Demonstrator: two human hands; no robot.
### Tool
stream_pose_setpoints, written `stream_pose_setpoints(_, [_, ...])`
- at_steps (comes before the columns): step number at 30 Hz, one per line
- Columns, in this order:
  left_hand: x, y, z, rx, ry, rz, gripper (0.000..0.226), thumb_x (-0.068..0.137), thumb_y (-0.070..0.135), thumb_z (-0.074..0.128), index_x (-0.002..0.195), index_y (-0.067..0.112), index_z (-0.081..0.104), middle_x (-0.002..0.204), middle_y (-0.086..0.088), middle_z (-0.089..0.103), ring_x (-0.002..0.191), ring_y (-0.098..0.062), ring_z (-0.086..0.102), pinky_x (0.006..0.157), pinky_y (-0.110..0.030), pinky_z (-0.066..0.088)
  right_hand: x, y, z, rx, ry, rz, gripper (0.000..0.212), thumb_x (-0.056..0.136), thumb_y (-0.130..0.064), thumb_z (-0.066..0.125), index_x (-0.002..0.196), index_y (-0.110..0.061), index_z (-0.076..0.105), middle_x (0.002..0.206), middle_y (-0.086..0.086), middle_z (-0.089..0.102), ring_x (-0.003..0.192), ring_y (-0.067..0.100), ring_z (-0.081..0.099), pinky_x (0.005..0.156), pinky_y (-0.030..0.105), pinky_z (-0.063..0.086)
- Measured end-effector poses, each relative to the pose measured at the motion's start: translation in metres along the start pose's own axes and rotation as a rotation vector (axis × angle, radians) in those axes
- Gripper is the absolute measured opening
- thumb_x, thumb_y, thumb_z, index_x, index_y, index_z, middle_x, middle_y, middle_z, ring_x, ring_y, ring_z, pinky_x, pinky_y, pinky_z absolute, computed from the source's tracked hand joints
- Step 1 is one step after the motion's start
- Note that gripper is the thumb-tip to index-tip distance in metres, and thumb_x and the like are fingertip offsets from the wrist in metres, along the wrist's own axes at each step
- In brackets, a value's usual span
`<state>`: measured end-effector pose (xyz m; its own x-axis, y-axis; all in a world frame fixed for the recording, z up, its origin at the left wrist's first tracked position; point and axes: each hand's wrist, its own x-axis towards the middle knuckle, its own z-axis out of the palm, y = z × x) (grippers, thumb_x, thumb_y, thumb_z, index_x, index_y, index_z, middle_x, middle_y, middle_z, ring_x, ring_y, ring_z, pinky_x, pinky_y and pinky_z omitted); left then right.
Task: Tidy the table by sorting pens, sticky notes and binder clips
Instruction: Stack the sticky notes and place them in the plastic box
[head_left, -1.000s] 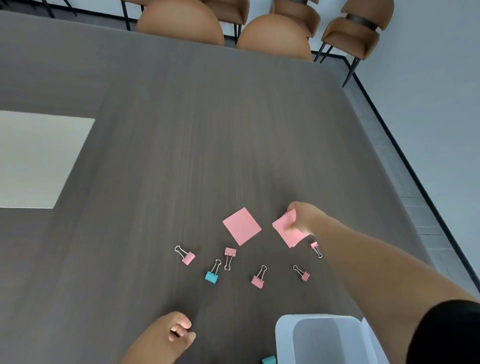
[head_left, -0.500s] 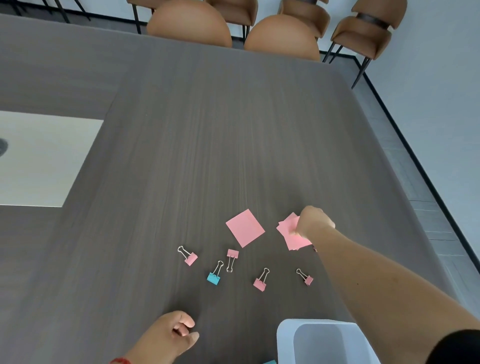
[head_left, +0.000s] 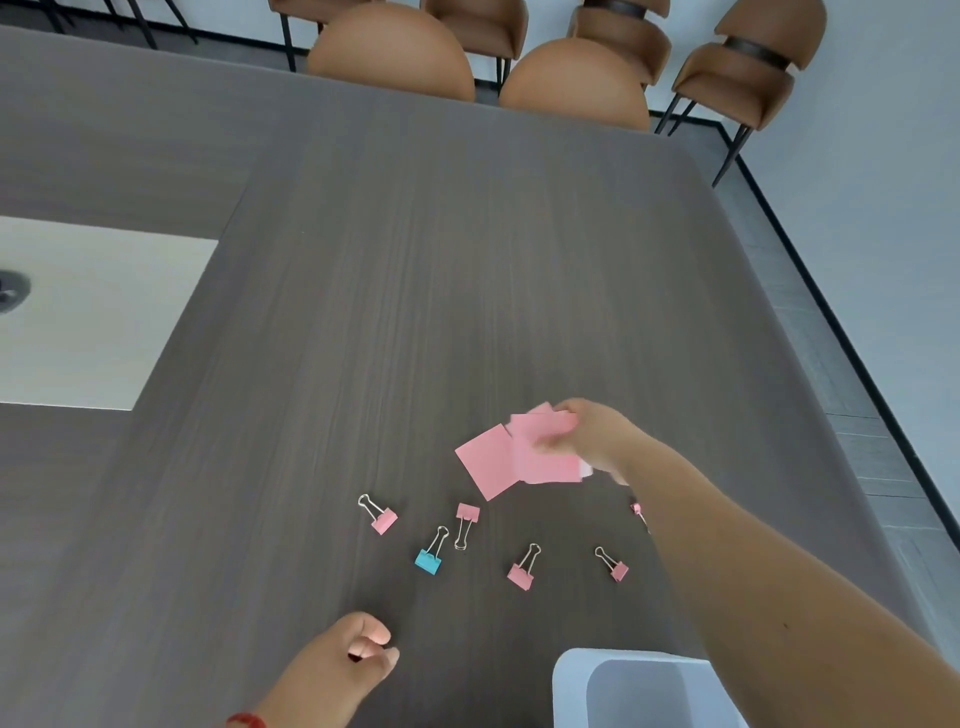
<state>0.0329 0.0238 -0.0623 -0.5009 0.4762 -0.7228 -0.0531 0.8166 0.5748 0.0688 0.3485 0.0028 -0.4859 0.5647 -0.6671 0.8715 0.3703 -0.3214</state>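
Four tan upholstered chairs (head_left: 395, 54) stand beyond the far edge of the dark grey wood-grain table (head_left: 415, 286), which has a pale rectangular inset (head_left: 93, 317) at its left. A light grey plastic bin (head_left: 644, 691) sits at the near edge, under the outstretched right forearm, which partly hides one pink binder clip (head_left: 637, 509). The right hand (head_left: 597, 436) is closed on a few pink sticky notes (head_left: 545, 449), blurred, overlapping another pink square note (head_left: 485, 460) flat on the table. Nearer the person lie six binder clips: five pink and one blue binder clip (head_left: 429, 558). The left hand (head_left: 353, 660) rests curled in a loose fist, apparently empty.
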Motion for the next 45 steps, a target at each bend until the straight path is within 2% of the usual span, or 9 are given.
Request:
stream_pose_setpoints(5, [0.000, 0.011, 0.001, -0.133, 0.142, 0.003, 0.019, 0.081, 0.021, 0.065, 0.089, 0.034, 0.054, 0.090, 0.003, 0.069, 0.085, -0.009, 0.064, 0.077, -0.025, 0.044, 0.024, -0.031, 0.064, 0.044, 0.063, -0.032, 0.006, 0.077, -0.022, 0.058, 0.080, -0.017, 0.059, 0.066, 0.002, 0.058, 0.059, 0.021, 0.052, 0.060, 0.024, 0.043])
stream_pose_setpoints(11, [0.005, 0.019, -0.009, -0.239, 0.168, 0.046, 0.023, 0.083, 0.017, 0.064, 0.091, 0.034, 0.053, 0.090, 0.000, 0.068, 0.070, -0.016, 0.061, 0.074, -0.034, 0.049, 0.041, -0.028, 0.088, -0.147, 0.311, 0.148, 0.048, 0.081, -0.016, 0.065, 0.124, -0.011, 0.044, 0.128, 0.010, 0.047, 0.119, 0.028, 0.049, 0.089, 0.038, 0.047])
stream_pose_setpoints(14, [0.010, 0.023, -0.010, -0.265, 0.182, 0.054, 0.021, 0.084, 0.015, 0.061, 0.094, 0.031, 0.053, 0.089, 0.000, 0.068, 0.072, -0.017, 0.060, 0.076, -0.037, 0.049, 0.046, -0.034, 0.085, -0.007, 0.238, 0.260, 0.045, 0.078, -0.023, 0.065, 0.118, -0.015, 0.047, 0.117, 0.003, 0.060, 0.111, 0.027, 0.058, 0.091, 0.038, 0.043])
stream_pose_setpoints(18, [0.010, 0.026, -0.012, -0.281, 0.185, 0.044, 0.020, 0.084, 0.017, 0.060, 0.099, 0.028, 0.053, 0.094, 0.000, 0.068, 0.079, -0.017, 0.061, 0.080, -0.038, 0.050, 0.066, -0.030, 0.089, -0.097, -0.031, 0.197, 0.038, 0.060, -0.057, 0.046, 0.067, -0.019, 0.045, 0.064, 0.005, 0.053, 0.056, 0.024, 0.050, 0.067, 0.030, 0.043])
stream_pose_setpoints(23, [0.007, 0.038, -0.021, -0.346, 0.169, 0.060, 0.021, 0.075, 0.028, 0.062, 0.092, 0.033, 0.051, 0.101, -0.001, 0.066, 0.084, -0.018, 0.062, 0.085, -0.043, 0.052, 0.015, -0.041, 0.072, -0.074, 0.064, 0.029, 0.014, 0.063, -0.022, 0.044, 0.051, -0.015, 0.042, 0.039, 0.000, 0.045, 0.039, 0.022, 0.043, 0.045, 0.016, 0.031])
stream_pose_setpoints(30, [0.018, 0.053, -0.023, -0.328, 0.029, 0.289, 0.073, 0.078, 0.003, 0.070, 0.137, 0.023, 0.032, 0.128, 0.005, 0.048, 0.109, -0.011, 0.056, 0.081, -0.015, 0.050, -0.082, -0.036, 0.116, 0.491, -0.175, -0.208, 0.021, 0.073, -0.016, 0.073, 0.079, -0.023, 0.053, 0.067, -0.009, 0.055, 0.057, 0.011, 0.050, 0.046, 0.018, 0.040])
stream_pose_setpoints(33, [0.019, 0.039, -0.019, -0.213, -0.013, 0.316, 0.058, 0.076, 0.000, 0.069, 0.116, 0.037, 0.050, 0.125, 0.004, 0.057, 0.109, -0.013, 0.059, 0.092, -0.024, 0.048, -0.096, -0.018, 0.152, 0.607, -0.185, -0.253, 0.031, 0.070, -0.006, 0.078, 0.075, -0.019, 0.050, 0.066, -0.009, 0.054, 0.061, 0.011, 0.046, 0.052, 0.020, 0.037])
stream_pose_setpoints(37, [0.011, 0.018, -0.011, -0.040, 0.091, 0.340, 0.029, 0.081, 0.010, 0.064, 0.073, 0.037, 0.056, 0.078, 0.008, 0.064, 0.072, -0.007, 0.056, 0.063, -0.016, 0.040, -0.102, 0.002, 0.183, 0.463, -0.061, -0.280, 0.028, 0.075, -0.019, 0.077, 0.085, -0.030, 0.054, 0.080, -0.012, 0.065, 0.073, 0.006, 0.058, 0.065, 0.016, 0.042])
stream_pose_setpoints(45, [-0.003, -0.003, 0.020, -0.049, 0.157, 0.424, 0.031, 0.082, 0.009, 0.064, 0.084, 0.035, 0.048, 0.086, 0.009, 0.067, 0.085, -0.005, 0.062, 0.072, -0.009, 0.046, -0.107, 0.031, 0.207, 0.271, 0.121, -0.365, 0.010, 0.087, -0.025, 0.065, 0.094, -0.032, 0.063, 0.096, -0.015, 0.068, 0.091, 0.006, 0.061, 0.080, 0.018, 0.049])
